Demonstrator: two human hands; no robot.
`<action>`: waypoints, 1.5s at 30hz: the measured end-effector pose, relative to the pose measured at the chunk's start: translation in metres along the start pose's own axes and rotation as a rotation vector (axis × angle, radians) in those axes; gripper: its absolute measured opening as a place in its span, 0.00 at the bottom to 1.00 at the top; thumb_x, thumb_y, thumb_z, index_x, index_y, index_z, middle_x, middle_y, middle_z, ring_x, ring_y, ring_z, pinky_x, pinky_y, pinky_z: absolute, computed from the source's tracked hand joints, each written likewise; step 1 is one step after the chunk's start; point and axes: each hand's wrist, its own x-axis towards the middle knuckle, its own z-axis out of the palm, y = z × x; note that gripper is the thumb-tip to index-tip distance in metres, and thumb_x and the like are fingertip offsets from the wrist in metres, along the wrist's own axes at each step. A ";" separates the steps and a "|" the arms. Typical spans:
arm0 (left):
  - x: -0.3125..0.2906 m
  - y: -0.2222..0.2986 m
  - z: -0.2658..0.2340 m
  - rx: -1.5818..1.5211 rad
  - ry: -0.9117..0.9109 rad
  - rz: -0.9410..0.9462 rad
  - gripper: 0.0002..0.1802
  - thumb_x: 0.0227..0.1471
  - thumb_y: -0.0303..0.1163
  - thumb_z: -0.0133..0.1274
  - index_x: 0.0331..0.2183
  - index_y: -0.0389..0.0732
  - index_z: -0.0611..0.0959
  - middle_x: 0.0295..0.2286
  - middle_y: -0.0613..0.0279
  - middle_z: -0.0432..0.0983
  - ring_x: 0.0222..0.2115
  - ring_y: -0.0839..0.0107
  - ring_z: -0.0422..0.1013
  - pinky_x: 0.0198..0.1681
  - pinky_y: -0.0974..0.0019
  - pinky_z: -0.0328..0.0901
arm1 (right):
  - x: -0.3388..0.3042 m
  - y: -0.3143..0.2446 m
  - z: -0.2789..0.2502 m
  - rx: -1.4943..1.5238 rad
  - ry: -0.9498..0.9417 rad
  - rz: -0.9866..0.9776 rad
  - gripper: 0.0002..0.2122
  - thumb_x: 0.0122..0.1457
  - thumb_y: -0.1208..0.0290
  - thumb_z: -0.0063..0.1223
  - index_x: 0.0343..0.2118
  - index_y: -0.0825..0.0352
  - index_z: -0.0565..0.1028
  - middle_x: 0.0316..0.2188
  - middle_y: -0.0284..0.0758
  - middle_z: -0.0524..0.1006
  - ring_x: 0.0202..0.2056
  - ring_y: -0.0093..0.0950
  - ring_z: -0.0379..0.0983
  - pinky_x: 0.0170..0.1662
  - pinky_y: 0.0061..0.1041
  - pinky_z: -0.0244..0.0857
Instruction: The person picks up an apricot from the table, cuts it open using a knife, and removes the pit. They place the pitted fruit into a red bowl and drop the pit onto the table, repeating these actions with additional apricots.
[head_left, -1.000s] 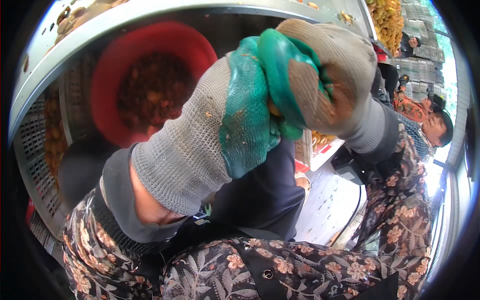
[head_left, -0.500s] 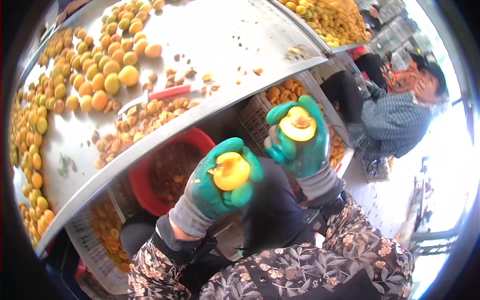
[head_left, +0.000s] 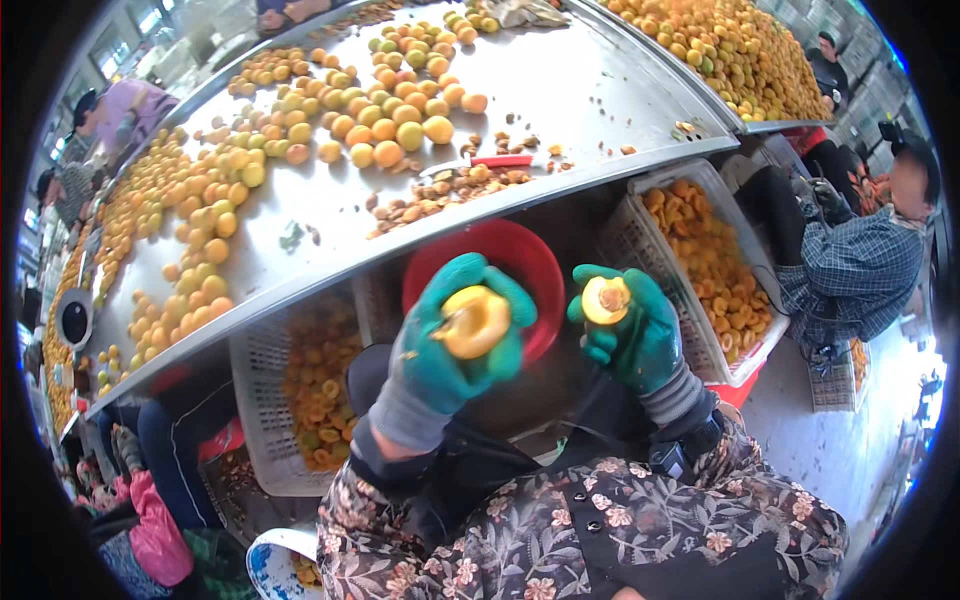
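Note:
My left hand, in a green-coated glove with a grey cuff, is closed around an apricot half, its hollow cut face turned up. At about the same height, my right hand grips another apricot half between thumb and fingers. A paler patch shows in that half's centre; I cannot tell whether it is a pit. The two halves are apart. Below and behind my hands stands a red basin, partly covered by the left glove. Beyond it, a red-handled knife lies beside a heap of brown pits on the metal table.
Whole apricots spread over the table, with a bigger pile at the far right. Crates of apricot halves stand at the left and right. A person in a checked shirt sits at the right; others sit along the left.
The view has swung left, bringing more table and both crates into sight. My right hand has come down level with the left. Each hand still holds its apricot half.

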 end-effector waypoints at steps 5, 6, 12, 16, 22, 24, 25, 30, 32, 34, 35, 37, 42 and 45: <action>-0.105 0.053 -0.008 0.573 0.364 0.533 0.15 0.63 0.39 0.42 0.37 0.38 0.75 0.28 0.54 0.75 0.17 0.74 0.69 0.17 0.75 0.65 | -0.012 0.013 0.000 0.102 -0.086 0.052 0.22 0.66 0.57 0.41 0.55 0.70 0.68 0.39 0.45 0.78 0.23 0.21 0.71 0.30 0.23 0.71; -0.123 0.061 -0.017 0.659 0.349 0.698 0.12 0.63 0.36 0.42 0.37 0.38 0.75 0.31 0.55 0.75 0.20 0.76 0.69 0.17 0.77 0.64 | -0.014 0.015 -0.001 0.108 -0.073 0.053 0.22 0.66 0.58 0.41 0.55 0.70 0.68 0.39 0.45 0.78 0.23 0.21 0.71 0.30 0.23 0.71; -0.200 0.061 -0.056 2.646 1.499 0.247 0.26 0.60 0.37 0.49 0.56 0.38 0.68 0.53 0.46 0.65 0.51 0.53 0.65 0.56 0.58 0.59 | -0.024 0.020 -0.001 0.071 -0.149 0.049 0.23 0.66 0.56 0.42 0.55 0.69 0.68 0.41 0.44 0.78 0.21 0.19 0.71 0.25 0.18 0.68; -0.161 0.017 -0.037 1.508 0.627 0.912 0.30 0.61 0.42 0.45 0.61 0.40 0.63 0.59 0.49 0.59 0.59 0.53 0.59 0.62 0.55 0.55 | -0.030 0.031 0.013 -0.102 -0.156 -0.044 0.20 0.66 0.58 0.41 0.52 0.68 0.71 0.41 0.42 0.79 0.18 0.17 0.69 0.20 0.13 0.65; -0.040 -0.069 -0.030 0.175 0.150 0.142 0.42 0.53 0.52 0.52 0.63 0.44 0.60 0.59 0.51 0.62 0.59 0.57 0.59 0.64 0.57 0.49 | -0.025 0.050 0.021 -0.641 -0.240 -0.347 0.18 0.65 0.63 0.45 0.56 0.62 0.70 0.36 0.32 0.77 0.24 0.23 0.73 0.29 0.23 0.68; -0.021 -0.097 -0.042 0.315 -0.169 0.366 0.30 0.64 0.42 0.38 0.61 0.36 0.59 0.58 0.52 0.61 0.59 0.59 0.60 0.61 0.54 0.57 | -0.028 0.055 0.011 -1.121 -0.144 -0.566 0.20 0.60 0.67 0.51 0.56 0.61 0.70 0.37 0.37 0.77 0.39 0.31 0.75 0.43 0.31 0.69; -0.017 -0.104 -0.048 0.339 -0.175 0.314 0.30 0.64 0.42 0.39 0.61 0.36 0.60 0.58 0.52 0.62 0.58 0.59 0.61 0.60 0.55 0.58 | -0.029 0.057 0.005 -1.240 -0.102 -0.632 0.20 0.59 0.68 0.52 0.56 0.61 0.70 0.38 0.38 0.77 0.40 0.32 0.75 0.44 0.32 0.69; -0.017 -0.112 -0.059 1.182 -0.131 0.479 0.27 0.55 0.35 0.54 0.55 0.38 0.69 0.52 0.53 0.70 0.50 0.62 0.69 0.56 0.57 0.63 | -0.032 0.054 -0.015 -1.353 0.019 -0.616 0.18 0.59 0.68 0.53 0.52 0.65 0.73 0.45 0.42 0.76 0.47 0.34 0.75 0.51 0.31 0.68; -0.022 -0.109 -0.060 0.330 -0.065 0.104 0.24 0.54 0.32 0.56 0.52 0.38 0.73 0.48 0.54 0.73 0.48 0.62 0.71 0.53 0.60 0.66 | -0.027 0.051 -0.017 -1.260 0.005 -0.689 0.17 0.59 0.69 0.55 0.51 0.68 0.74 0.46 0.42 0.76 0.47 0.32 0.75 0.52 0.30 0.68; -0.029 -0.107 -0.065 -0.004 0.066 0.052 0.22 0.56 0.29 0.54 0.52 0.39 0.73 0.47 0.53 0.74 0.46 0.62 0.72 0.50 0.63 0.69 | -0.019 0.045 -0.020 -1.123 0.045 -0.642 0.16 0.57 0.74 0.58 0.48 0.68 0.75 0.45 0.39 0.77 0.46 0.28 0.75 0.50 0.28 0.70; -0.033 -0.108 -0.069 0.108 0.009 0.098 0.21 0.58 0.28 0.51 0.54 0.39 0.72 0.48 0.53 0.73 0.46 0.63 0.72 0.49 0.65 0.69 | -0.008 0.043 -0.018 -0.704 0.004 -0.511 0.11 0.57 0.73 0.57 0.43 0.68 0.77 0.37 0.35 0.79 0.38 0.24 0.77 0.42 0.25 0.73; -0.034 -0.108 -0.081 0.041 0.111 0.042 0.23 0.61 0.27 0.45 0.58 0.39 0.68 0.50 0.50 0.70 0.45 0.64 0.72 0.46 0.67 0.71 | 0.015 0.026 -0.022 -1.027 0.043 -0.791 0.11 0.56 0.74 0.60 0.42 0.67 0.78 0.35 0.32 0.79 0.34 0.20 0.76 0.36 0.22 0.74; -0.028 -0.106 -0.110 0.187 -0.017 0.070 0.25 0.63 0.29 0.43 0.60 0.42 0.65 0.54 0.49 0.67 0.45 0.69 0.72 0.41 0.69 0.72 | 0.117 -0.016 -0.015 -1.196 0.078 -0.704 0.13 0.53 0.71 0.60 0.41 0.68 0.79 0.33 0.42 0.79 0.30 0.31 0.76 0.38 0.31 0.72; -0.024 -0.103 -0.102 -0.218 -0.080 0.018 0.31 0.58 0.28 0.51 0.61 0.39 0.61 0.52 0.54 0.68 0.52 0.60 0.68 0.59 0.56 0.62 | 0.187 -0.035 -0.008 -1.724 0.088 -0.982 0.10 0.49 0.66 0.62 0.34 0.62 0.79 0.34 0.40 0.79 0.41 0.41 0.73 0.47 0.37 0.66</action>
